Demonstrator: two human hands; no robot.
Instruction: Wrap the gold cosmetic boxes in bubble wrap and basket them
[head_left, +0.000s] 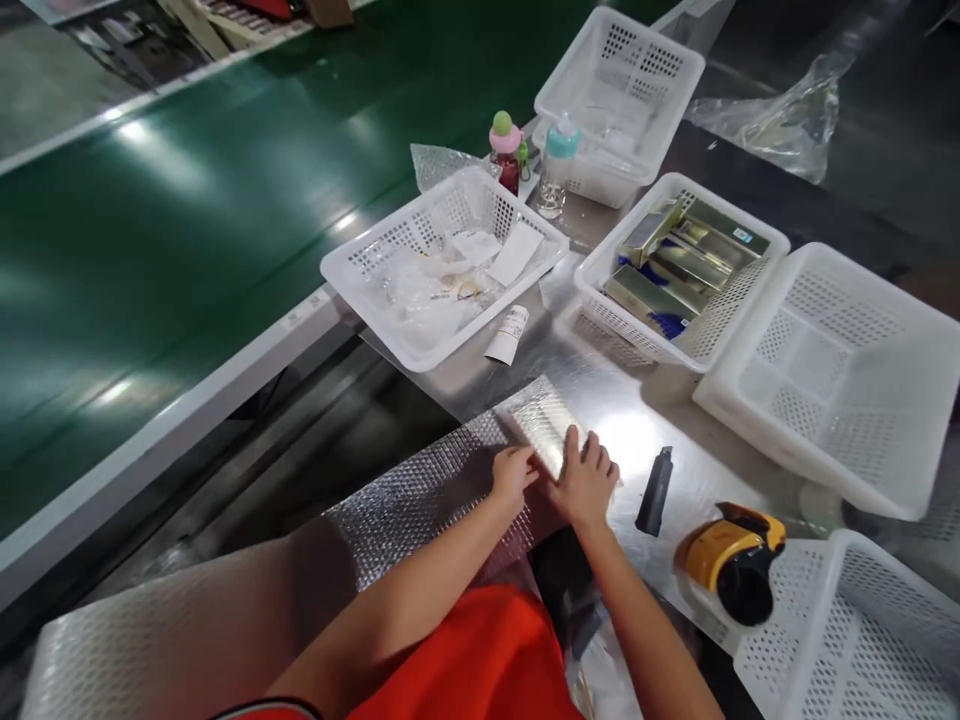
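Observation:
A flat, pale gold box (pixel 549 428) lies on the steel table, with clear bubble wrap (pixel 427 490) around it; the sheet trails left from it toward a large roll (pixel 165 640). My left hand (pixel 513 474) is closed at the box's near left corner, fingers pinching the wrap's edge. Across the near right side of the box, my right hand (pixel 585 482) grips it, thumb on the near edge and fingers over the top. A black utility knife (pixel 655 492) lies to the right of this hand. Farther right sits a yellow tape dispenser (pixel 731 560).
A white basket (pixel 420 355) holds plastic scraps and papers; another basket (pixel 589 290) holds gold boxes. More white baskets (pixel 840 380) stand right and back. Two bottles (pixel 556 175) and a label roll (pixel 508 335) are behind the work. A green conveyor (pixel 247 190) runs along the left.

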